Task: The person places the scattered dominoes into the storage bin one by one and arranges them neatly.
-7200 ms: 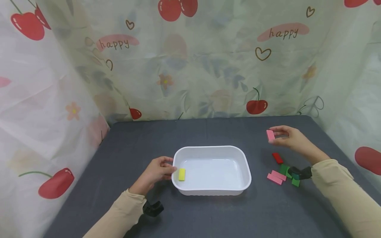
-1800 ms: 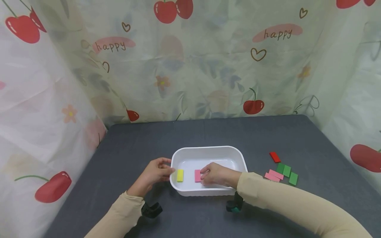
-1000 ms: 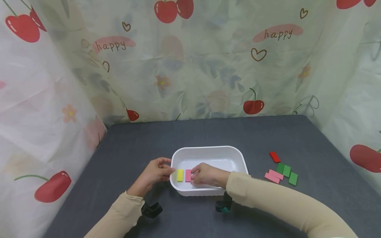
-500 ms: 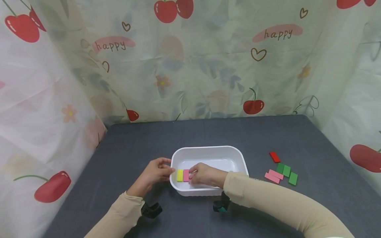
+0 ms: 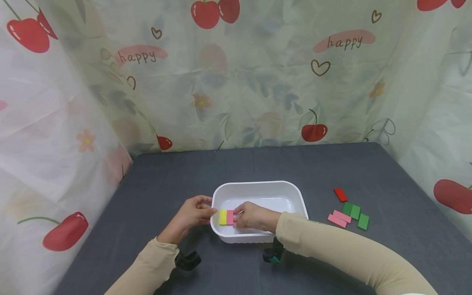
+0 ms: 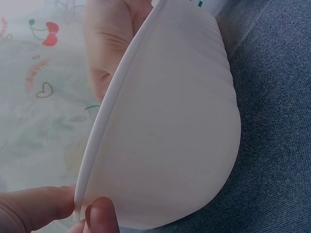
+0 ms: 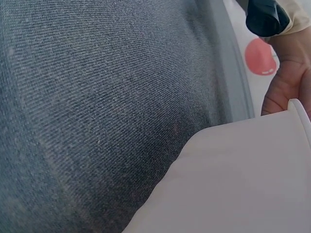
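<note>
Head view, loose blocks: on the right of the dark table [image 5: 177, 176] I see a red block [image 5: 341, 195], three green blocks [image 5: 355, 212] and two loose pink blocks [image 5: 337, 221], grouped closely.
Head view, white tub [image 5: 280, 204]: inside, by its left wall, a yellow block [image 5: 223, 217] and the pink block [image 5: 230, 217] lie side by side, touching.
Head view, right hand [image 5: 254, 216]: reaches into the tub over its right part, thumb and fingers bent, holding the pink block at its right edge.
Left wrist, tub wall: fills much of my feed, hiding the blocks inside.
Left wrist, left hand [image 6: 53, 211]: thumb and finger pinch the rim from either side.
Right wrist, obstruction: I can't tell the right hand's grip here; mostly table and tub wall show, the left hand beyond the rim.
</note>
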Tool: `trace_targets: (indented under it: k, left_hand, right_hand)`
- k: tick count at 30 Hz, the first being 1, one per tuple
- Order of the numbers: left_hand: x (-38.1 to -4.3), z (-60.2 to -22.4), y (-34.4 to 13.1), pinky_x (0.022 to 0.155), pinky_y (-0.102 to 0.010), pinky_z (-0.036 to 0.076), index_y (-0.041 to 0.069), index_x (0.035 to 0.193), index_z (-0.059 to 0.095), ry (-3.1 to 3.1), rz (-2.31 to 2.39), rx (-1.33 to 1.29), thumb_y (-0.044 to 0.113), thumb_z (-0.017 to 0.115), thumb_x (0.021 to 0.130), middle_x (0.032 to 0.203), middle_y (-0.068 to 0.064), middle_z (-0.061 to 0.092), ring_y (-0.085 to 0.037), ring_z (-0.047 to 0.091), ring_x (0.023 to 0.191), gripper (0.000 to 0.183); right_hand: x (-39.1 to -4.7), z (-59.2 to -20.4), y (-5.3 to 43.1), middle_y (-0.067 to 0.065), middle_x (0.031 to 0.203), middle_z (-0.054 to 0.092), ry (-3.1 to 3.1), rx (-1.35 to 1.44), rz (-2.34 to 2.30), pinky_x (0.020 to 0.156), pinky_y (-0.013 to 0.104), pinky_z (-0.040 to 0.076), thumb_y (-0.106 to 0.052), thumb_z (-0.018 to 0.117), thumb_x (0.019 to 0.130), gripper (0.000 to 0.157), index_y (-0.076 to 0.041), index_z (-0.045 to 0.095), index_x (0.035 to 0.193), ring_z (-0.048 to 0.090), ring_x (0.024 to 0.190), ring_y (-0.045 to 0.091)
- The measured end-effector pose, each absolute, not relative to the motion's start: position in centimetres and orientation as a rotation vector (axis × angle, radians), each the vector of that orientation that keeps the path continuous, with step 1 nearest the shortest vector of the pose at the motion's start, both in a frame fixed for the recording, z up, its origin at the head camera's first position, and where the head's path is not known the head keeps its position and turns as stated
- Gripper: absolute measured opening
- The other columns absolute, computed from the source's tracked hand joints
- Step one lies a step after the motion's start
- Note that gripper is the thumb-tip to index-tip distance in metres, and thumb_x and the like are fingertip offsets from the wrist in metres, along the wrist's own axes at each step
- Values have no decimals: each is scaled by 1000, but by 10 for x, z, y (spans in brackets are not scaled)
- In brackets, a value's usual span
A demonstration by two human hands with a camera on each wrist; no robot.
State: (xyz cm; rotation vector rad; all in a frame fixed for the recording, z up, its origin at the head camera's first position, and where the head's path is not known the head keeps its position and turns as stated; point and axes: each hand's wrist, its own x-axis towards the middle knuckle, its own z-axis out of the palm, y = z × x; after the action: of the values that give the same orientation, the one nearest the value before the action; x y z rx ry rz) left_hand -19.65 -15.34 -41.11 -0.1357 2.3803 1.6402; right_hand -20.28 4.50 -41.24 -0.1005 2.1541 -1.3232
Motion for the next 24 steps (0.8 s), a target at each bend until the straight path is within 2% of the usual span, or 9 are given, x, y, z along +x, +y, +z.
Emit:
trace_targets:
  k: [5, 10, 15, 20, 24]
  left_hand:
    - [-197, -411, -153, 68, -34, 59, 0, 120, 58, 2380, 1636, -144, 9, 73, 85, 92, -14, 67, -16, 63, 71, 40]
    - [-197, -411, -153, 69, -34, 59, 0, 121, 58, 2384, 1626, -153, 10, 73, 85, 93, -13, 67, -17, 63, 72, 41]
    - [-198, -411, -153, 69, -34, 59, 1, 122, 57, 2384, 1616, -155, 10, 73, 85, 93, -13, 66, -17, 63, 72, 40]
    - [-198, -410, -154, 70, -34, 59, 1, 122, 57, 2381, 1609, -153, 10, 73, 86, 93, -13, 66, -17, 63, 74, 40]
    - [-199, -410, -154, 70, -34, 59, 1, 122, 57, 2376, 1612, -149, 9, 73, 86, 92, -13, 66, -17, 63, 73, 40]
  right_hand:
    - [-201, -410, 47, 11, 97, 67, 2202, -110, -1275, 66, 20, 48, 6, 69, 80, 50, 7, 54, 128, 58, 82, 15]
    - [-202, -400, 56, 10, 100, 69, 2231, -138, -1237, 75, 25, 54, 4, 69, 81, 51, 6, 54, 130, 61, 84, 15]
    - [-204, -384, 73, 16, 109, 66, 2159, -178, -1317, 87, 32, 56, 2, 70, 84, 52, 5, 51, 133, 65, 92, 17]
    - [-208, -367, 101, 26, 122, 58, 2056, -288, -1430, 93, 37, 53, 2, 66, 87, 54, 9, 44, 137, 65, 99, 22]
    - [-213, -357, 128, 27, 125, 54, 2035, -361, -1487, 95, 39, 52, -5, 66, 90, 56, 8, 42, 139, 65, 103, 24]
